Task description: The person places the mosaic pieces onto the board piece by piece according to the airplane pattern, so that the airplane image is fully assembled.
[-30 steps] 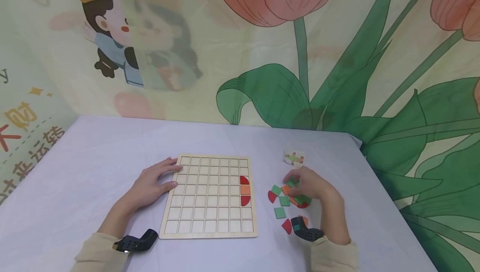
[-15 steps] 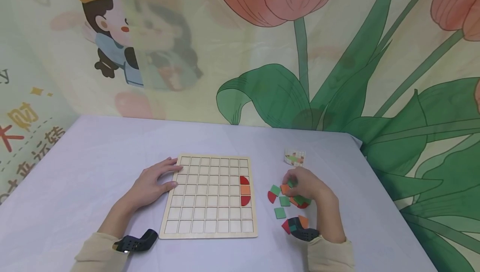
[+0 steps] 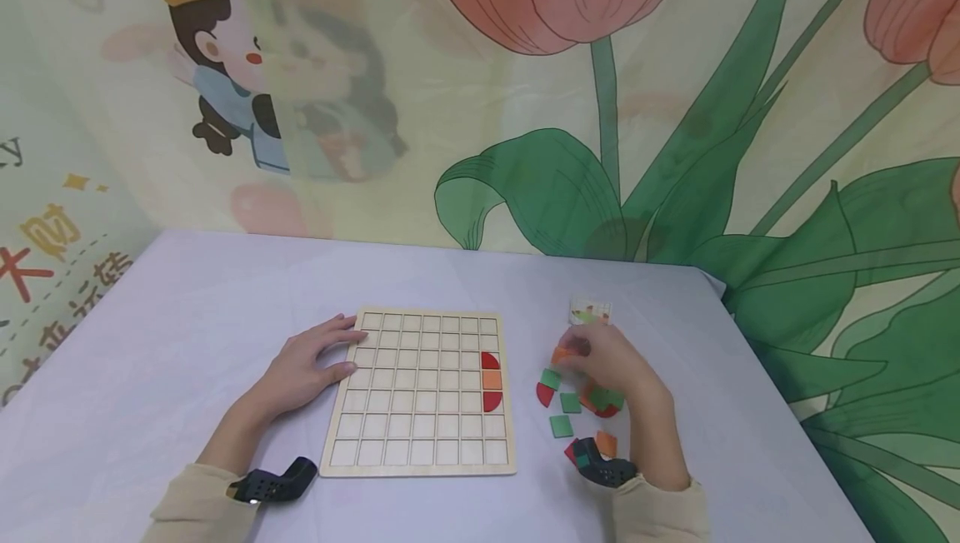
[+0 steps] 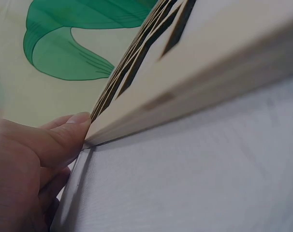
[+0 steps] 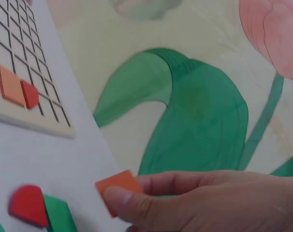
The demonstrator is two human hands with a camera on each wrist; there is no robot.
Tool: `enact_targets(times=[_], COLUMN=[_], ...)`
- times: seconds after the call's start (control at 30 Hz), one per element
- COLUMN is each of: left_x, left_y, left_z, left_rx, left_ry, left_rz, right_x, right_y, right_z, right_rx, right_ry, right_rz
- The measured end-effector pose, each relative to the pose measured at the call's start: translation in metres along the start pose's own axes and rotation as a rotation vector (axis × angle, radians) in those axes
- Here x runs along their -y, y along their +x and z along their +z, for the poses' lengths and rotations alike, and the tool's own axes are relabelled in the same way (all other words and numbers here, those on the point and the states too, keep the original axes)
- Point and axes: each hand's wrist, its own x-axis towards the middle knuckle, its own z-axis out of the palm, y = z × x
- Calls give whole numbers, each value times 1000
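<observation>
1. White cloth [image 3: 247, 318] below a tulip-printed backdrop [image 3: 405, 218].
2. Orange tile [image 5: 118, 178]: held at the far side of the loose tiles [image 3: 571, 403], to the right of the board [image 3: 416, 470] and well apart from it.
3. Right hand [image 3: 613, 357]: grasping the orange tile, pinched between thumb and finger.
4. Loose tiles: green, red and orange, scattered on the cloth, some partly hidden by the right hand.
5. Card [image 3: 588, 308]: just beyond the right hand, lower part covered by it.
6. Board: gridded, with an inlaid orange tile [image 3: 491, 379] between two red tiles [image 3: 489, 360] in the rightmost column.
7. Left hand [image 3: 303, 368]: fingers relaxed and parted, touching the left edge of the board.
</observation>
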Motion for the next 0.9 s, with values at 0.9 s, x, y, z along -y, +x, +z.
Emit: enact_targets(times=[0.9], left_x=[0], left_y=[0], left_z=[0], left_rx=[1], left_ry=[-6], left_rz=[6], right_x=[73], right_y=[5], right_z=[49], right_rx=[186], right_ry=[52], right_rz=[-278])
